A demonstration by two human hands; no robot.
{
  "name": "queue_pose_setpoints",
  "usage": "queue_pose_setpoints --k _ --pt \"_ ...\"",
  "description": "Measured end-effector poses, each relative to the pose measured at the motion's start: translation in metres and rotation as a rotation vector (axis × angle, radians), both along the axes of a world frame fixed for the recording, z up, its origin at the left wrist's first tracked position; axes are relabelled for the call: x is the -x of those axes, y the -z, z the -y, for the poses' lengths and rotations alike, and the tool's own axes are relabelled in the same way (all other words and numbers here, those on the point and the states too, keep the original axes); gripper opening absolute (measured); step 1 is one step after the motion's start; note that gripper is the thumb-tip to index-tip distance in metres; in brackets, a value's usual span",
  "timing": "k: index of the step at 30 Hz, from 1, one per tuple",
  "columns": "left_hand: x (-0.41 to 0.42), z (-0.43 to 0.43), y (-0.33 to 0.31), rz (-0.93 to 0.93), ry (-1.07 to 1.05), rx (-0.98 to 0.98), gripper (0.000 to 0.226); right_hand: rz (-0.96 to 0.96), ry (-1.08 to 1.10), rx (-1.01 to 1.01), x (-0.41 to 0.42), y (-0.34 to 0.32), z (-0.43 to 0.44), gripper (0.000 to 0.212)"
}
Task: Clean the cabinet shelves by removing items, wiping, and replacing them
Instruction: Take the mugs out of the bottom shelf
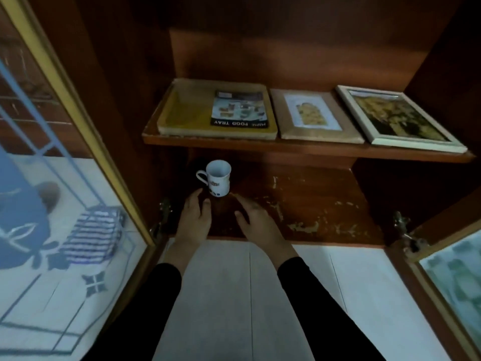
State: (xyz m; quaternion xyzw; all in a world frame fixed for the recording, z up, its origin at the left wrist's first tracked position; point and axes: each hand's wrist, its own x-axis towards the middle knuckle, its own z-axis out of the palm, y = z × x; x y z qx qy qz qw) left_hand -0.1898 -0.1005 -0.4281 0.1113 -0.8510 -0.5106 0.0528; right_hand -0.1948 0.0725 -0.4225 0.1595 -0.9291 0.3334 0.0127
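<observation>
A white mug (218, 178) with a printed label stands upright on the lower wooden shelf (312, 201), handle to the left. My left hand (195, 217) lies just in front of the mug, fingers relaxed, fingertips near its base. My right hand (256, 217) hovers to the right of it, fingers spread and holding nothing. Neither hand grips the mug. On the upper shelf (260, 145) lie a yellow food tray (187, 113) with a paper label, a beige picture frame (312, 115) and a white picture frame (398, 118).
Two glass cabinet doors stand swung outward: the left door (65, 178) reflects a striped cloth, the right door (455, 269) is at the lower right. Metal hinges (402, 225) sit at the shelf's corners. The lower shelf's varnish is chipped. White floor tiles (260, 295) lie below.
</observation>
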Motion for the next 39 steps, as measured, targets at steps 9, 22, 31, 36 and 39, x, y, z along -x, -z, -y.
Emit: queue_pose_setpoints --k 9,22,31,36,39 --pt "0.055 0.009 0.007 -0.063 -0.103 -0.162 0.042 0.049 -0.066 0.018 0.040 0.017 0.019 0.062" --pt "0.048 0.006 0.022 -0.160 -0.098 -0.253 0.036 -0.072 0.003 0.083 0.047 0.031 0.030 0.059" --pt "0.015 -0.013 0.032 -0.264 -0.035 -0.211 0.034 0.192 0.112 0.429 0.059 0.017 0.026 0.042" --pt "0.006 -0.028 0.032 -0.265 0.034 -0.108 0.044 0.137 0.139 0.501 0.055 0.021 0.023 0.035" --pt "0.004 -0.036 0.031 -0.277 0.076 -0.001 0.049 0.108 0.195 0.535 0.053 0.022 0.023 0.028"
